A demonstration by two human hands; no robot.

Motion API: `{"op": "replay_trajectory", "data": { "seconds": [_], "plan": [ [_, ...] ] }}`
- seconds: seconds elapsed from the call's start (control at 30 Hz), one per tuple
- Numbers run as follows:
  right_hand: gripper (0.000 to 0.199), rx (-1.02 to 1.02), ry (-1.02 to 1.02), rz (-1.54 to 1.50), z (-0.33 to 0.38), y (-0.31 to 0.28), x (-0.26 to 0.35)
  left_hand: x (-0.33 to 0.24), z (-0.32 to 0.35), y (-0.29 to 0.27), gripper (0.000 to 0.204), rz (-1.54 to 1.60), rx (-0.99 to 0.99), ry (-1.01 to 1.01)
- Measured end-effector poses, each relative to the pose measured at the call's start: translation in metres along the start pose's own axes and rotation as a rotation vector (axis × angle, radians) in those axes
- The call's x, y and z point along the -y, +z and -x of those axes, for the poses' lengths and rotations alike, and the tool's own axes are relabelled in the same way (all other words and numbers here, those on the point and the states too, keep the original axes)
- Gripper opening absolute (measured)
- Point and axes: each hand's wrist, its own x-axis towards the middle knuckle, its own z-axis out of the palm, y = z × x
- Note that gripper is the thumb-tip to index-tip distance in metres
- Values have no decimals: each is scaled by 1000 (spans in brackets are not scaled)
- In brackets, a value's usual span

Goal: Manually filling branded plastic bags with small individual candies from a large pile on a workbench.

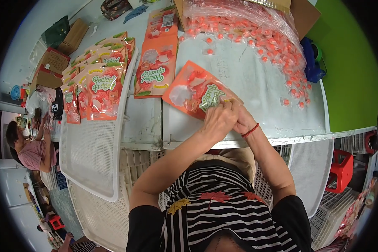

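A pink-orange candy pouch (191, 86) with peach pictures lies tilted on the table right before me. At its near right end, my left hand (219, 120) and my right hand (242, 119) meet, fingers pinched on the pouch's edge. My fingertips partly cover that edge, so I cannot tell whether the pouch is sealed. A red bead bracelet (250, 130) circles my right wrist. Just left of the pouch rests a stack of flat matching pouches (156, 63). Small wrapped red candies (277, 54) spread in a heap beyond my hands, to the right.
Plump pouches (103, 90) fill the far part of a white mesh tray (90, 147) at left. A cardboard box (300, 19) with clear plastic lining spills the candies. A blue tape dispenser (312, 61) stands at right, a red stool (340, 170) below. Another person (33, 153) sits far left.
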Motion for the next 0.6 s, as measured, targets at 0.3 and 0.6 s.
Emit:
{"op": "replay_trajectory", "data": {
  "seconds": [0.3,0.6],
  "plan": [
    [42,72,102,-4,33,28,8,23,10,-42,114,145,248,169],
    [24,-111,253,116,24,15,2,8,17,-36,126,142,426,158]
  ]
}}
